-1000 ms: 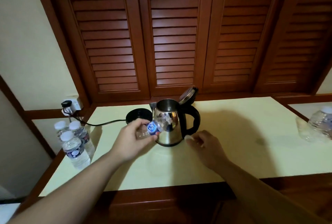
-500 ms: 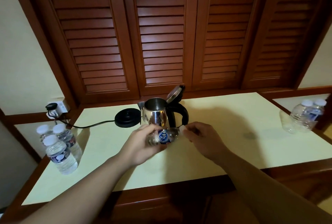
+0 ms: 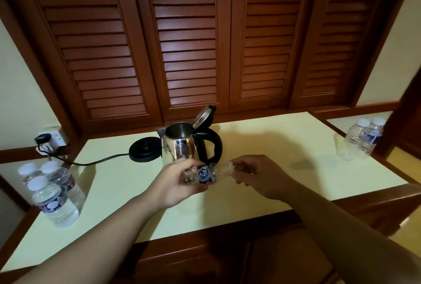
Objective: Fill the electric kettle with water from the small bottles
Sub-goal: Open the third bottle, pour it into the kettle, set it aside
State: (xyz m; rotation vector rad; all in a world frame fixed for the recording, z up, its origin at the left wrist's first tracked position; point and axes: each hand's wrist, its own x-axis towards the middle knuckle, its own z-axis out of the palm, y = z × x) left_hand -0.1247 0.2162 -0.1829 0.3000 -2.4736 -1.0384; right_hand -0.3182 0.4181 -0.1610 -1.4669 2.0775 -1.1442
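Observation:
The steel electric kettle (image 3: 182, 144) stands on the pale table (image 3: 284, 147) with its lid (image 3: 204, 116) flipped up, off its black base (image 3: 145, 149). In front of it my left hand (image 3: 173, 188) holds a small clear bottle (image 3: 206, 174) with a blue label on its side, neck pointing right. The bottle looks nearly empty. My right hand (image 3: 262, 176) meets the bottle's white neck, fingers pinched at the cap end; whether the cap is on is hidden. Three capped full bottles (image 3: 54, 201) stand at the table's left edge.
Two more bottles (image 3: 362, 138) stand at the far right corner of the table. A black cord (image 3: 95, 161) runs from the base to a wall socket (image 3: 51, 140) at the left. Louvred wooden doors (image 3: 189, 44) rise behind the table. A wooden rail borders the front edge.
My left hand has brought the bottle away from the kettle's side, down and toward me. My right hand has lifted off the table and closed on the bottle's neck.

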